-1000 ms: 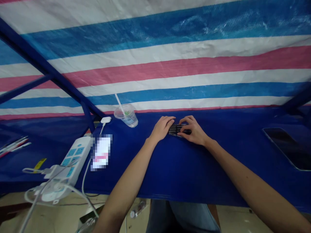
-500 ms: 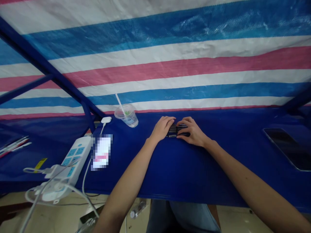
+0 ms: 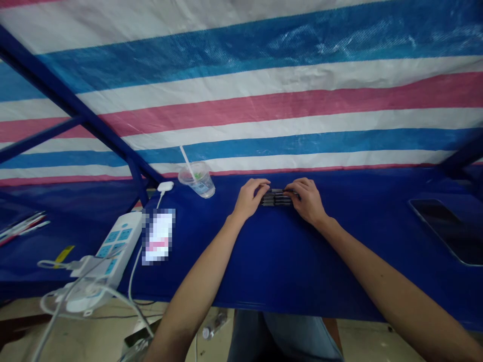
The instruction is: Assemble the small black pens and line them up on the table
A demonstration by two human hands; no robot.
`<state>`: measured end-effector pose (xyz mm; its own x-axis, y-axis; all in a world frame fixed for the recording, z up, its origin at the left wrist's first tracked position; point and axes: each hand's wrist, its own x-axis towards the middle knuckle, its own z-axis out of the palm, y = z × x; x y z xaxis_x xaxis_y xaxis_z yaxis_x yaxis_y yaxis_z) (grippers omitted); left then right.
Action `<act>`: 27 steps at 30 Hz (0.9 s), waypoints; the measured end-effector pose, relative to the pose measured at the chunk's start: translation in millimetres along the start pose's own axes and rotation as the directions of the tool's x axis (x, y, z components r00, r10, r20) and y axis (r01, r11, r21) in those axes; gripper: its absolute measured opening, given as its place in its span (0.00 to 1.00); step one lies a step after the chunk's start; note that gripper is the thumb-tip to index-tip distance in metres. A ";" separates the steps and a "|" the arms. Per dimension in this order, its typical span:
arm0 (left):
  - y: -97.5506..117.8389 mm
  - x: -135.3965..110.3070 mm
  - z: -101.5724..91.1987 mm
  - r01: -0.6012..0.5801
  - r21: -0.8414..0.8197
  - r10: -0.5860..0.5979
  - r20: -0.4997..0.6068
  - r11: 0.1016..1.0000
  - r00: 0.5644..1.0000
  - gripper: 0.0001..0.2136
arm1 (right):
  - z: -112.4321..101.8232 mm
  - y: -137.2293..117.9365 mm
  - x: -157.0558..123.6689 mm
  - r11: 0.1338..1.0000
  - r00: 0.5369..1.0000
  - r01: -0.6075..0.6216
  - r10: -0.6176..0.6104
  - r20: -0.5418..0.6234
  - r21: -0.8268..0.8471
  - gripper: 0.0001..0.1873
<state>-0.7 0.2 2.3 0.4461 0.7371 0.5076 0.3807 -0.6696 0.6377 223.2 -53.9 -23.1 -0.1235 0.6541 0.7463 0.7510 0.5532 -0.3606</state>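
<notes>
Several dark pens or markers (image 3: 276, 197) lie side by side in a tight row on the blue tabletop (image 3: 287, 261), their long axes running left to right. My left hand (image 3: 249, 198) curls over the row's left end, and my right hand (image 3: 306, 200) holds its right end. Fingers of both hands touch the pens and hide their tips. The middle of the row shows between my hands.
A clear plastic cup with a straw (image 3: 197, 182) and a white charger (image 3: 165, 187) stand left of my hands. Further left are a power strip (image 3: 116, 245) with tangled white cables and a pixelated white object (image 3: 158, 236). A dark phone-like slab (image 3: 445, 231) lies right.
My hands have drawn slightly apart to the row's ends, showing more of the pens. The pens now lie in a tighter, neater row.
</notes>
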 end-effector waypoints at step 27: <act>3.0 0.4 -1.9 -0.012 0.031 0.005 0.194 0.999 0.981 0.22 | -3.7 -6.5 2.9 0.994 0.996 0.053 -0.045 0.083 -0.095 0.13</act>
<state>-1.0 -1.4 5.5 0.5968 0.7017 0.3891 0.4006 -0.6807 0.6133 220.4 -57.5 -16.5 -0.2106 0.6693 0.7126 0.8014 0.5356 -0.2662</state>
